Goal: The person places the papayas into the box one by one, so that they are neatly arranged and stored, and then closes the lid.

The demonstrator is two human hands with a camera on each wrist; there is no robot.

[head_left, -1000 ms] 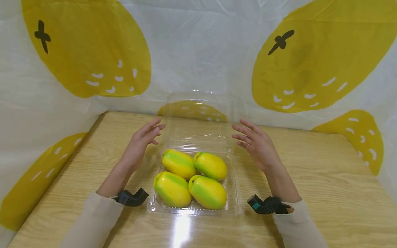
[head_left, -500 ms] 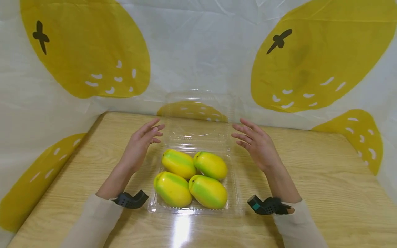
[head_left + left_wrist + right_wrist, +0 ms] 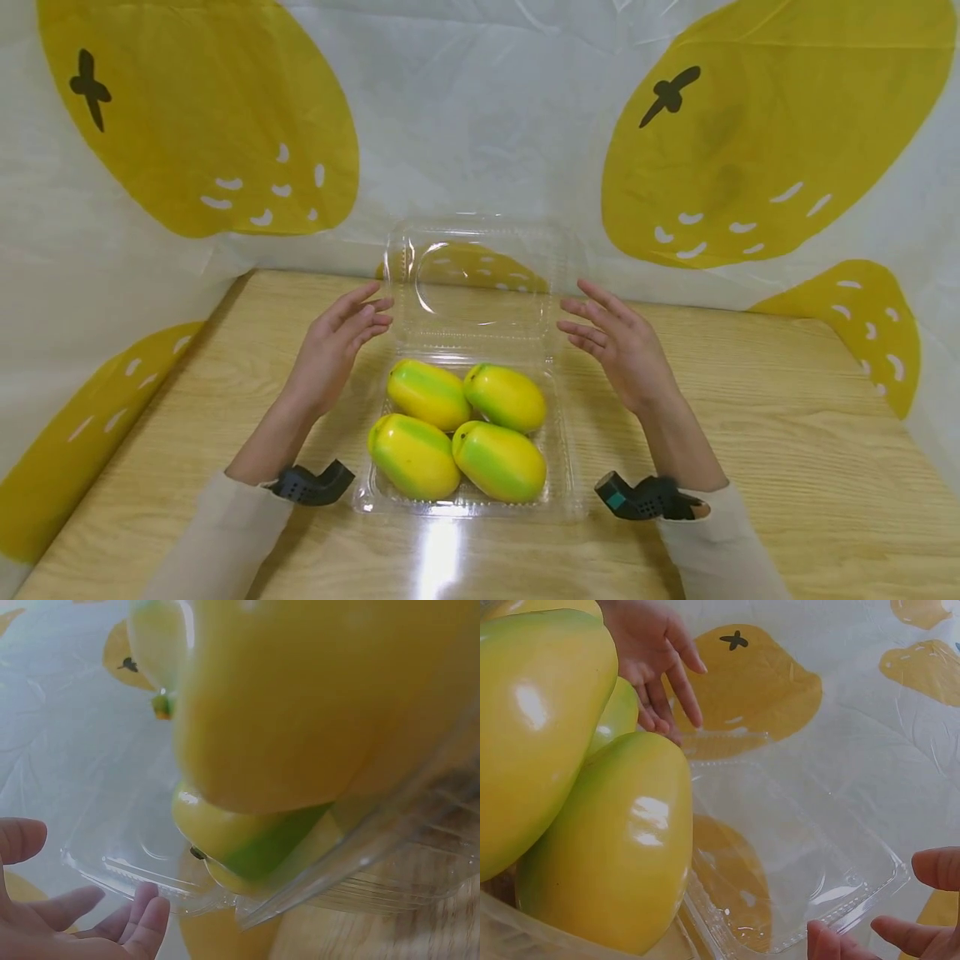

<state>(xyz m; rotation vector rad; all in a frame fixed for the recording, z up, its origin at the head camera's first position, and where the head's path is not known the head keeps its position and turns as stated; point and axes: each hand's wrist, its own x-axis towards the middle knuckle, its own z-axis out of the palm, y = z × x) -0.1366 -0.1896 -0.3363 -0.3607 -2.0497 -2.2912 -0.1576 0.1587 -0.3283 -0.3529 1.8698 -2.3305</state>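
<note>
Several glossy yellow-green fruits that look like mangoes [image 3: 498, 462] lie in the base of a clear plastic clamshell box [image 3: 562, 500]. Its see-through lid [image 3: 480, 321] is raised at the far side, hinged behind the fruit. My left hand [image 3: 330, 346] is beside the lid's left edge, fingers extended and fingertips right at the rim. On the other side, my right hand [image 3: 622, 350] mirrors it, fingers loosely bent toward the lid's right edge and nothing in its grasp. The right wrist view shows the lid [image 3: 795, 855] with right fingertips [image 3: 825, 941] close to its corner.
The box stands on a wooden table [image 3: 787, 467]. A white cloth with large yellow fruit prints [image 3: 480, 108] hangs behind and along the sides. Black wrist cameras [image 3: 315, 483] sit on both wrists, near the box's front corners.
Reflections and the outline of the lid have shifted, its left edge now nearer the left fingertips. Both hands stay in nearly the same place; the fruit has not moved in the box.
</note>
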